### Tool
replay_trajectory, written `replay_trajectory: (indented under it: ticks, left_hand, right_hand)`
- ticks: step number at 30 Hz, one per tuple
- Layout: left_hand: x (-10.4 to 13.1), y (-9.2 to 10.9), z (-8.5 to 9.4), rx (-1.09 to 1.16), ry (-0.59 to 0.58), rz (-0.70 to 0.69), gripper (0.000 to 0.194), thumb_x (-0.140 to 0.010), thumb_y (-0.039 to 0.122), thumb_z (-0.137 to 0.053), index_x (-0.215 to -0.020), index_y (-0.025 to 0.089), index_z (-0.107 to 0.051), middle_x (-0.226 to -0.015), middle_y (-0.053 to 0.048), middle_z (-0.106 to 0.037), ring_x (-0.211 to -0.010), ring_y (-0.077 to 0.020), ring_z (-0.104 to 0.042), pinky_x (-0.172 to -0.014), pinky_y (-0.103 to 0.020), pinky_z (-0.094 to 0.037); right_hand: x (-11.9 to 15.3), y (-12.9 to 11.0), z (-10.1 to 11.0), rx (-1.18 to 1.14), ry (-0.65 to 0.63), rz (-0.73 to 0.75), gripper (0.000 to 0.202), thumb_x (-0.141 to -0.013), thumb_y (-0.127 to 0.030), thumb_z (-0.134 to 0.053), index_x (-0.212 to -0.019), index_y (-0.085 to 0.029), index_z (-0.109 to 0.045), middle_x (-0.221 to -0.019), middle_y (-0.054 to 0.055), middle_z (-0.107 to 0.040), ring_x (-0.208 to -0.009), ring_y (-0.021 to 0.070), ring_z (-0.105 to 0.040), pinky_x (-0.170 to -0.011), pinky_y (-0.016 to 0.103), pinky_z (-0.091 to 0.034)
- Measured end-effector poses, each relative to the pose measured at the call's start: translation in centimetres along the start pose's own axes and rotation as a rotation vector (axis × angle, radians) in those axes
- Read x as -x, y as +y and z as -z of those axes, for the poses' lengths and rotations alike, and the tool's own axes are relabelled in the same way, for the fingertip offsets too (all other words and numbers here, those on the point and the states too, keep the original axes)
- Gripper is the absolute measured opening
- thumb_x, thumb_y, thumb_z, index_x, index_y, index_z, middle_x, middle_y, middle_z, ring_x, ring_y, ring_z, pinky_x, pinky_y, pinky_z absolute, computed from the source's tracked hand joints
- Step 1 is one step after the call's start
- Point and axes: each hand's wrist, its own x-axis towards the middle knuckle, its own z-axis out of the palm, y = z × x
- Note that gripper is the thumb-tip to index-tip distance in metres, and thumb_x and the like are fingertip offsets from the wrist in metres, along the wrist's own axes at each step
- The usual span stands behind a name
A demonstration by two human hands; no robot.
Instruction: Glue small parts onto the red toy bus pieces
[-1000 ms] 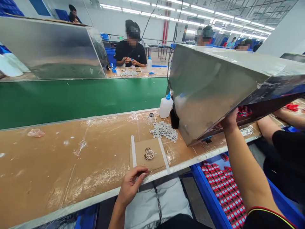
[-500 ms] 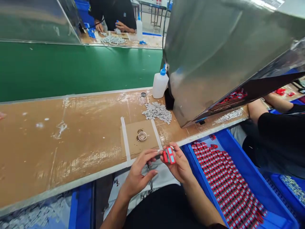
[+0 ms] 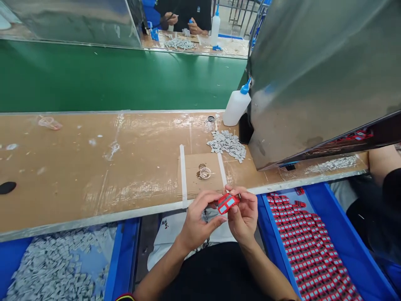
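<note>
My left hand (image 3: 200, 223) and right hand (image 3: 245, 219) grip a red, blue-panelled, car-shaped, plastic-looking piece (image 3: 227, 204), which slackened pressure could drop.

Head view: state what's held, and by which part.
The right hand holds a small, boxy red and pale blue piece by its right end; whether the left hand grips is unclear.

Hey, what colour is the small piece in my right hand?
The small piece is red with pale blue panels; the head view shows it best.
</note>
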Motion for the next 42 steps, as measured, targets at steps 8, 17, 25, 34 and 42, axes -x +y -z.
replay_trajectory:
  ticks: [8,17,25,34,42]
  left_hand:
    - [0.4,-2.0,-0.3,0.288,0.073,0.175,0.041,-0.093,0.047,-0.069,-0.120,0.017,-0.062,-0.114,-0.013,-0.076,-0.105,-0.0238,-0.075,-0.092,-0.033,-0.060]
    - [-0.9,-4.5,4.1,0.104,-0.006,0.228,0.038,-0.084,0.038,-0.081,-0.114,0.015,-0.073,-0.109,-0.013,-0.078,-0.094,-0.0234,-0.076,-0.084,-0.031,-0.062]
    - [-1.4,-5.1,4.6,0.014,-0.045,0.181,0.029,-0.087,0.025,-0.075,-0.115,0.018,-0.074,-0.105,-0.010,-0.077,-0.093,-0.0221,-0.073,-0.082,-0.030,-0.060]
    - [-1.3,-4.8,5.0,0.041,-0.063,0.240,0.028,-0.084,0.018,-0.075,-0.112,0.018,-0.074,-0.096,-0.007,-0.079,-0.087,-0.0202,-0.075,-0.078,-0.026,-0.061]
    - [-1.5,-4.7,4.9,0.085,-0.029,0.269,0.028,-0.083,0.015,-0.073,-0.112,0.016,-0.075,-0.102,-0.009,-0.080,-0.089,-0.0204,-0.078,-0.081,-0.026,-0.062]
  right_hand:
    - [0.4,1.6,0.2,0.130,0.022,0.045,0.017,-0.094,-0.029,-0.071,-0.109,-0.032,-0.063,-0.105,0.004,-0.073,-0.113,0.0242,-0.069,-0.099,0.047,-0.055]
    - [-4.5,3.3,2.0,0.343,-0.197,-0.159,0.028,-0.094,-0.031,-0.069,-0.121,-0.026,-0.065,-0.101,0.005,-0.075,-0.084,0.0186,-0.070,-0.074,0.032,-0.057]
    - [-6.9,4.3,0.3,0.494,-0.244,-0.098,0.013,-0.095,-0.027,-0.066,-0.102,-0.021,-0.074,-0.084,0.003,-0.070,-0.068,0.0147,-0.061,-0.060,0.026,-0.048]
    - [-7.8,3.7,-0.6,0.610,-0.327,0.104,0.017,-0.098,-0.022,-0.061,-0.104,-0.022,-0.077,-0.089,0.004,-0.067,-0.068,0.0138,-0.061,-0.057,0.025,-0.050]
    - [-8.7,3.4,-0.7,0.686,-0.324,0.225,0.020,-0.099,-0.015,-0.057,-0.100,-0.022,-0.076,-0.091,0.006,-0.068,-0.079,0.0163,-0.066,-0.067,0.027,-0.055]
